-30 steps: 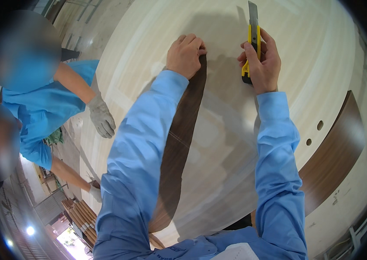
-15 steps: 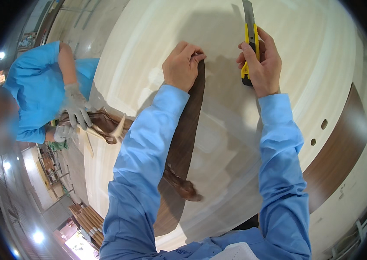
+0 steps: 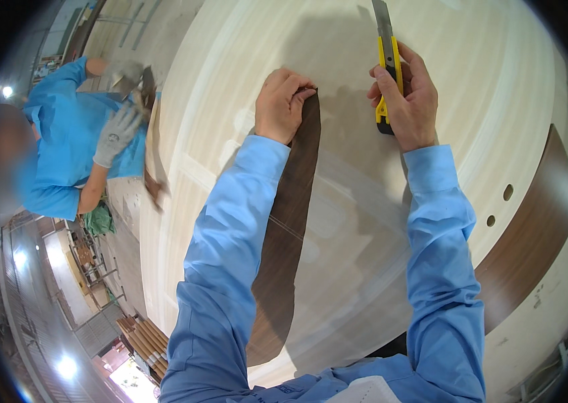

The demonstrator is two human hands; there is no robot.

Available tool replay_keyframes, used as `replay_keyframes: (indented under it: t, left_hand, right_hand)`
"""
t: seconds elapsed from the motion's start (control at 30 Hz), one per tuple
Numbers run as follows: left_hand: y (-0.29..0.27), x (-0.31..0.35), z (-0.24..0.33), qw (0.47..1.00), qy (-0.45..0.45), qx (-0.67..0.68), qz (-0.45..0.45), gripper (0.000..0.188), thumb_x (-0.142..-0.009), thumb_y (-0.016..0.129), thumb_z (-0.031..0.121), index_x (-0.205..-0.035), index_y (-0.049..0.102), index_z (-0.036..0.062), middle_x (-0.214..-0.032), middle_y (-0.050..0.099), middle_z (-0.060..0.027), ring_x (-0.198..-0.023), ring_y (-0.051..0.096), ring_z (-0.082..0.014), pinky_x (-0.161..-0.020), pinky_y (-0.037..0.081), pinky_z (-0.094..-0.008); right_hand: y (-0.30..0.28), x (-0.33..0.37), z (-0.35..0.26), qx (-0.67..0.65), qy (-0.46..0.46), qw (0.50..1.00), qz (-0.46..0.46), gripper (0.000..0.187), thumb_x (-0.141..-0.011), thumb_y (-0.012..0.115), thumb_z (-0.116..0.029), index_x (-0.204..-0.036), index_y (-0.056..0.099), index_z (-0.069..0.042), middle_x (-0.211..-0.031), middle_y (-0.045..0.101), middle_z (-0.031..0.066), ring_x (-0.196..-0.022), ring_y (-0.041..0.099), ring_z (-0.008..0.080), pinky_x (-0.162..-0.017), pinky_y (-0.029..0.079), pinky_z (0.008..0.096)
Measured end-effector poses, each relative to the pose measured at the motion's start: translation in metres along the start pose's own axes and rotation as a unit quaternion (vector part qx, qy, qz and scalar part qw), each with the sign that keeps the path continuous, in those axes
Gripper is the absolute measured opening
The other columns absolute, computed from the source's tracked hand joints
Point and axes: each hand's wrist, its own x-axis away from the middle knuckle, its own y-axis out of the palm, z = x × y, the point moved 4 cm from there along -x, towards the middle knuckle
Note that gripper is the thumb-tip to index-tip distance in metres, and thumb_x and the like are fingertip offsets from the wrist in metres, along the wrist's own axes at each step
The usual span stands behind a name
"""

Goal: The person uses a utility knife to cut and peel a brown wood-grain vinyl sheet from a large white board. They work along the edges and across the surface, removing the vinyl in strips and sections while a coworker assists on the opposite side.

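Observation:
Between the thumb and fingers of my left hand [image 3: 280, 106] is pinched the far tip of a dark brown wood-grain film strip [image 3: 291, 221]. From there the strip runs back toward me, partly under my left forearm, over a large pale wood-grain panel [image 3: 351, 262]. My right hand [image 3: 410, 101] grips a yellow and black utility knife [image 3: 389, 60], its long blade extended and pointing away from me. The knife is held above the panel, to the right of the strip and apart from it.
At the left, a co-worker in a blue shirt [image 3: 62, 144] and gloves handles crumpled brown film [image 3: 153, 168] beside the panel edge. Two oval holes [image 3: 507, 193] pierce the right side. A brown board [image 3: 532, 235] lies beyond them. Cardboard rolls [image 3: 144, 342] stand lower left.
The co-worker has drawn the crumpled brown film off the panel toward their body. A loose brown piece no longer lies on my strip. My hands have hardly moved.

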Motion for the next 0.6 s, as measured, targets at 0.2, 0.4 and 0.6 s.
replay_keyframes:
  t: [0.2, 0.4, 0.6]
  left_hand:
    - [0.000, 0.005, 0.012, 0.999, 0.004, -0.033, 0.029, 0.014, -0.083, 0.069, -0.008, -0.092, 0.072, 0.0018, -0.092, 0.066, -0.0088, -0.086, 0.065, -0.0244, -0.075, 0.054, -0.0331]
    - [0.004, 0.015, 0.015, 0.998, 0.008, -0.025, 0.063, 0.017, -0.083, 0.067, -0.011, -0.093, 0.074, 0.0012, -0.092, 0.066, -0.0093, -0.086, 0.066, -0.0233, -0.072, 0.055, -0.0316]
    - [0.007, 0.007, 0.007, 0.998, 0.013, -0.027, 0.057, 0.021, -0.084, 0.062, -0.014, -0.093, 0.073, 0.0010, -0.090, 0.065, -0.0093, -0.084, 0.065, -0.0230, -0.073, 0.055, -0.0311]
  right_hand:
    - [0.001, 0.001, 0.000, -0.009, 0.005, 1.000, 0.002, 0.048, -0.095, 0.064, -0.013, -0.139, 0.050, 0.002, -0.086, 0.064, 0.0077, -0.068, 0.066, 0.0132, -0.060, 0.054, 0.0276]
    - [0.000, 0.000, 0.000, -0.014, 0.008, 1.000, 0.001, 0.049, -0.095, 0.065, -0.013, -0.139, 0.050, 0.002, -0.087, 0.065, 0.0081, -0.068, 0.066, 0.0133, -0.059, 0.054, 0.0275]
    - [0.000, -0.002, 0.002, 0.008, -0.003, 1.000, -0.002, 0.048, -0.095, 0.065, -0.014, -0.138, 0.050, 0.003, -0.087, 0.065, 0.0081, -0.068, 0.067, 0.0132, -0.059, 0.054, 0.0274]
